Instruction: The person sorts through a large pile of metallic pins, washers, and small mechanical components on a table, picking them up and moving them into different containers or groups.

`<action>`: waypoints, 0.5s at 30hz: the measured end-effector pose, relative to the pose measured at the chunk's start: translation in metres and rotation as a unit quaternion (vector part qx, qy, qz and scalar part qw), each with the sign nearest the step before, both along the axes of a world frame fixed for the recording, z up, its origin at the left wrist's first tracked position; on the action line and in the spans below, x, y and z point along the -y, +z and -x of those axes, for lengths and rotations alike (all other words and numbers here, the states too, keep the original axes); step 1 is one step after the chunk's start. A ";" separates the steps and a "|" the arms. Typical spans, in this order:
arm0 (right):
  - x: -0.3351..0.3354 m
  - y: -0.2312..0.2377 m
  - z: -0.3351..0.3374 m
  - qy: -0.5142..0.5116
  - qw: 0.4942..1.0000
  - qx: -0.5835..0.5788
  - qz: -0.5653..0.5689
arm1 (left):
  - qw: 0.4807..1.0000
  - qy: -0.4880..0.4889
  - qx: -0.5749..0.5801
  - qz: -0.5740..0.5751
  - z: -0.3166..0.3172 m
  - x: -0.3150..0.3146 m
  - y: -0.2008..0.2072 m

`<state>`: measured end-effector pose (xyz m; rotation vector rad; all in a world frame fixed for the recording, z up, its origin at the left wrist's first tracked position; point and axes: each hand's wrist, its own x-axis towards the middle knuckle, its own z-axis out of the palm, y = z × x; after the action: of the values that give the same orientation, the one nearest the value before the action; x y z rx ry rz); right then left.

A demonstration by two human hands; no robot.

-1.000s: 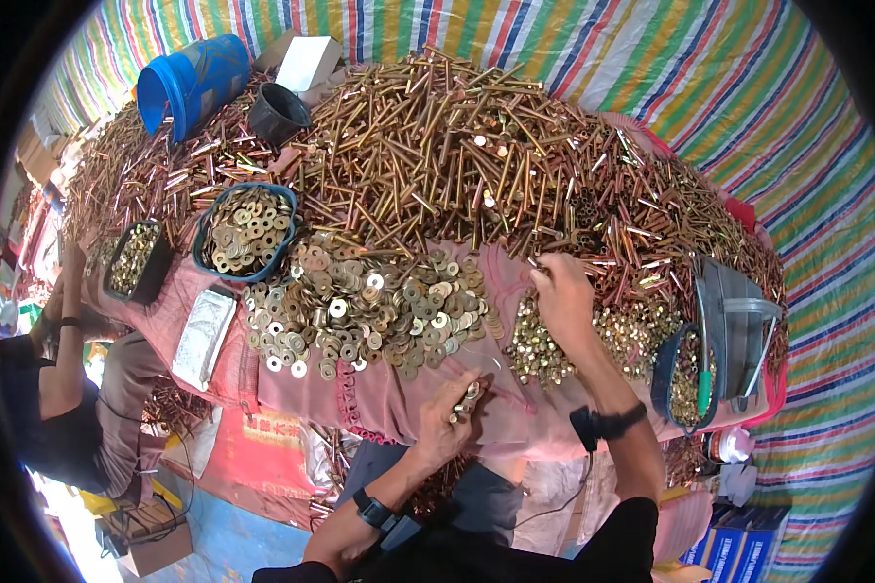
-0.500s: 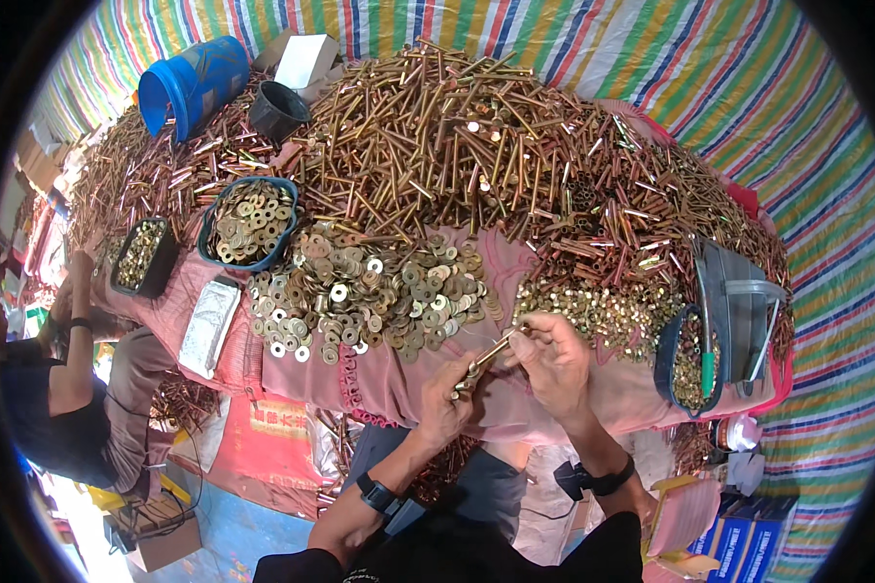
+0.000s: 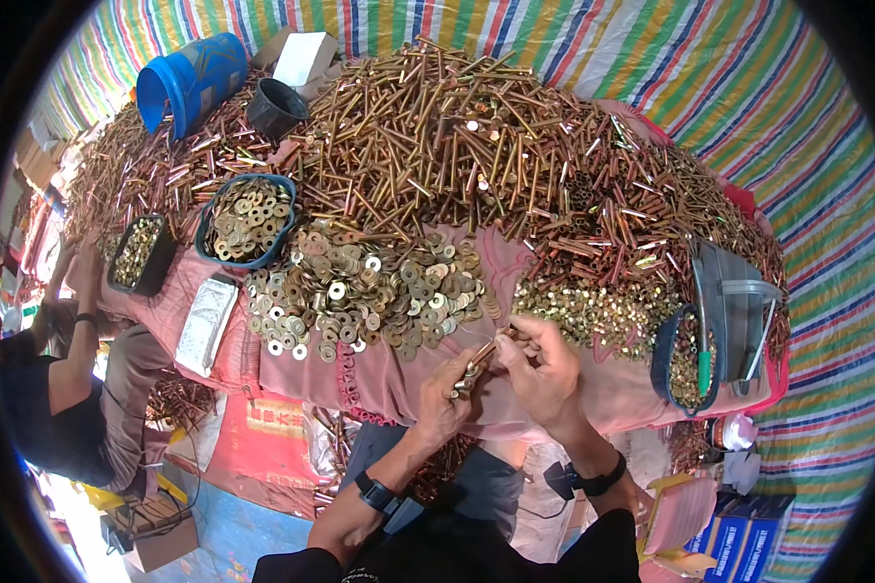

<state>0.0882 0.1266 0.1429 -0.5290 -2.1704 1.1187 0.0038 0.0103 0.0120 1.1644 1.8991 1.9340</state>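
My left hand (image 3: pixel 441 404) is closed around several yellowish metal bolts (image 3: pixel 479 358), their ends poking out by the fingers. At the far end of one, my right hand (image 3: pixel 544 377) is closed, thumb and fingers pinched on its tip; any small part between them is hidden. Both hands are above the near edge of the pink cloth (image 3: pixel 399 374). Beyond my left hand lies a heap of flat washers (image 3: pixel 360 291). A spread of small nuts (image 3: pixel 598 316) lies just past my right hand. Farther back rises a large pile of bolts and metal tubes (image 3: pixel 437 136).
A blue basin of washers (image 3: pixel 202 233), a black tray of nuts (image 3: pixel 114 260) and a silver block (image 3: pixel 207 325) are left. Nuts fill a dark basin (image 3: pixel 663 364) beside a grey dustpan-like tray (image 3: pixel 734 321). A blue bucket (image 3: pixel 199 83) lies behind. Another person's arm (image 3: pixel 78 355) reaches in.
My right hand has moved slightly left and nearer my left hand, its fingers now curled over the bolt's end. Less of the bolt shows. My left hand keeps its hold.
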 end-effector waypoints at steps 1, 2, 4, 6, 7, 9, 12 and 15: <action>0.000 0.002 -0.001 0.003 1.000 0.003 -0.008 | 1.000 -0.008 0.003 0.005 0.000 0.000 0.001; -0.001 0.003 0.000 0.015 0.995 -0.006 -0.101 | 1.000 0.000 -0.020 0.003 0.000 0.001 0.002; -0.003 0.006 0.002 0.046 0.962 -0.033 -0.268 | 0.997 0.020 -0.072 -0.012 0.002 0.002 0.004; -0.003 0.006 0.004 0.060 0.953 -0.056 -0.290 | 0.996 0.028 -0.068 -0.041 0.000 0.002 0.007; -0.004 0.005 0.005 0.061 0.951 -0.067 -0.297 | 0.997 0.029 -0.056 -0.052 -0.001 0.002 0.008; -0.004 0.004 0.005 0.070 0.950 -0.058 -0.298 | 0.997 0.022 -0.050 -0.055 -0.003 0.004 0.008; -0.004 0.000 0.003 0.103 0.939 -0.058 -0.323 | 0.996 0.033 -0.049 -0.061 -0.005 0.004 0.004; -0.001 -0.008 0.002 0.131 0.954 -0.015 -0.270 | 0.994 0.038 -0.080 -0.064 -0.003 0.004 -0.001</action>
<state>0.0863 0.1274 0.1346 0.0204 -2.4334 0.6001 0.0065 0.0064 0.0106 1.3395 1.9485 2.0886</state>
